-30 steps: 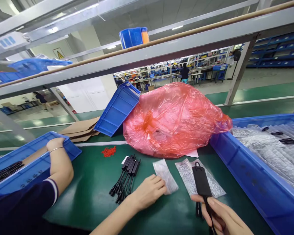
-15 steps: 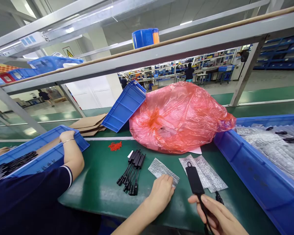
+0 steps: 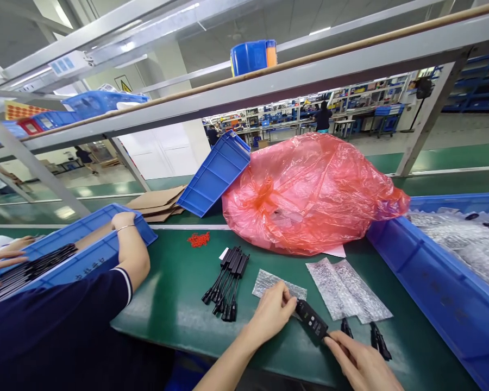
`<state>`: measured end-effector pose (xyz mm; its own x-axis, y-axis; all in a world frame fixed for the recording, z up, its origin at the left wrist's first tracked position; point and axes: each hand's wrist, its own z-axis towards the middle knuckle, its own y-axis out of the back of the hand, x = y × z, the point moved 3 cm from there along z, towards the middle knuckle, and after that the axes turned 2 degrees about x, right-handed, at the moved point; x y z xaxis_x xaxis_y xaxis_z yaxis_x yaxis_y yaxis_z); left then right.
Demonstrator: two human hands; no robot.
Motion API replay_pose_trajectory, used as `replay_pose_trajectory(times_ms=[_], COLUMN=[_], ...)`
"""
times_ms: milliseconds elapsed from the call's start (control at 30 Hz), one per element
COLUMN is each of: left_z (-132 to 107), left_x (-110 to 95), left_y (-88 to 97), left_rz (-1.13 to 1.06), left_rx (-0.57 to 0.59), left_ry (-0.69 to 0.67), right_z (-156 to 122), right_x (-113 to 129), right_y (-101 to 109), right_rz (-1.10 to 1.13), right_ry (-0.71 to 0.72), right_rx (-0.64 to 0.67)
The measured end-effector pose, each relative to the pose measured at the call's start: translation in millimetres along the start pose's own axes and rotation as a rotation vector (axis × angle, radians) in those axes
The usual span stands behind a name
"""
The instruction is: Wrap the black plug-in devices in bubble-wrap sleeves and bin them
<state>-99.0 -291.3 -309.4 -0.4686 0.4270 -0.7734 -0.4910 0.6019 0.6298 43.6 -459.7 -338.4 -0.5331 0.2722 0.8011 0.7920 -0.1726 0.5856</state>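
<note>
A black, box-shaped cable adapter [image 3: 312, 320] with white printed markings lies slanted between my two hands. My right hand [image 3: 361, 358] is closed on its near, cable end. The fingertips of my left hand [image 3: 273, 312] are pinched at its far end, over a clear bubble-wrap bag [image 3: 264, 279] on the table. My left fingers partly hide the bag and that end of the adapter. Two filled bubble-wrap bags [image 3: 350, 290] lie side by side to the right, with black connectors [image 3: 378, 339] sticking out of their near ends. Several similar black adapters [image 3: 230, 271] lie bunched left of my left hand.
A large red plastic bag [image 3: 309, 201] lies behind the work area, against a tilted blue bin [image 3: 215, 174]. Small red pieces [image 3: 198, 239] form a pile. A blue bin [image 3: 427, 293] of bubble-wrapped items stands right. At left, a co-worker's arm [image 3: 132, 255] reaches over another blue bin [image 3: 101, 260].
The adapter has swung left and turned over, from a plain side to its printed side. Its far end now meets my left fingertips above the bubble-wrap bag. The view has shifted slightly.
</note>
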Motion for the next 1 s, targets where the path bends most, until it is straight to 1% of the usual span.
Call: replay_pose_trajectory(times_ms=[67,133,200,233,300,367,433,500,633,767,833,900,1000], left_z=[2,5,8,9,10,8,5,0,-7,-10,-14,-20,-33], left_x=[-10,-19,-24,-26,-26,-24,-20,-17,-13,-16,-21,-28,-43], left_y=[-5.0,-9.9,-12.5,-12.2,-8.4,-2.3,2.6,5.5,7.3,9.0,8.1,2.2,-15.6], left_rz=[0.186,0.369,0.493,0.516,0.470,0.320,0.131,0.006,-0.093,-0.135,-0.119,-0.100,-0.092], left_rx=[0.005,0.049,0.099,0.111,0.101,0.070,0.056,0.028,-0.081,-0.128,-0.116,-0.075,0.020], left_ry=[0.027,0.041,0.041,0.033,0.002,-0.030,-0.038,-0.054,-0.079,-0.084,-0.121,-0.171,-0.270], right_z=[-1,-3,-5,-6,-6,-5,-3,-1,0,0,2,6,18], right_x=[-1,-1,1,2,3,1,-1,-2,4,13,16,17,23], right_y=[11,23,28,28,23,14,6,2,6,11,10,7,3], right_rz=[0.017,0.018,0.014,0.013,0.006,-0.003,-0.004,0.006,0.017,-0.034,-0.049,-0.020,0.087], right_ry=[-0.053,-0.082,-0.086,-0.084,-0.087,-0.107,-0.126,-0.134,-0.127,-0.128,-0.118,-0.102,-0.071], right_rx=[-0.048,-0.096,-0.119,-0.112,-0.063,-0.003,0.030,0.057,0.085,0.103,0.118,0.112,0.015])
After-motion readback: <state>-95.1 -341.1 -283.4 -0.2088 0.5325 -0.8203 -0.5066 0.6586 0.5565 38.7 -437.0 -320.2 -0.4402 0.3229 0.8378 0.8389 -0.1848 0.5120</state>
